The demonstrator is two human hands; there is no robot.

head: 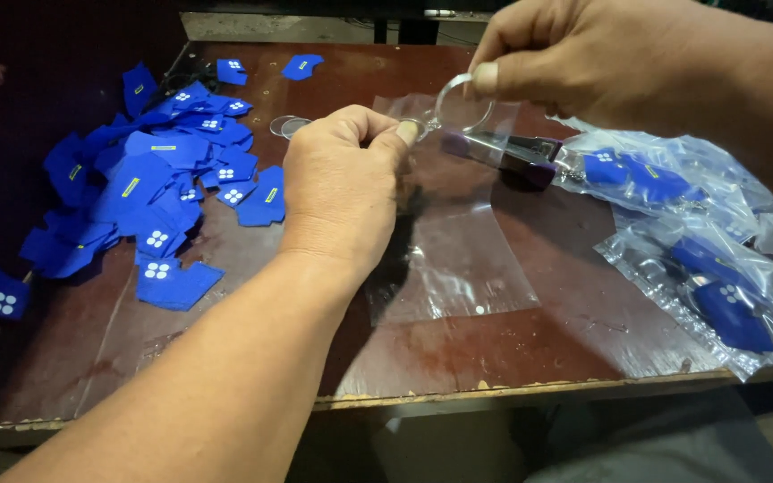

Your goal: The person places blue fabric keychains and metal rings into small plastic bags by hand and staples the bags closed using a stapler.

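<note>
Your left hand and right hand both pinch the clear ring, held above the table's far middle (ring lies between them, right hand higher), over a clear bag.

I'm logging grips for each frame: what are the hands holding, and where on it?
Both hands pinch a clear ring: left hand at its lower-left edge, right hand at its top.

Bare table lies open near the front edge. A heap of blue tags blocks the left, filled bags the right, a stapler behind.
</note>
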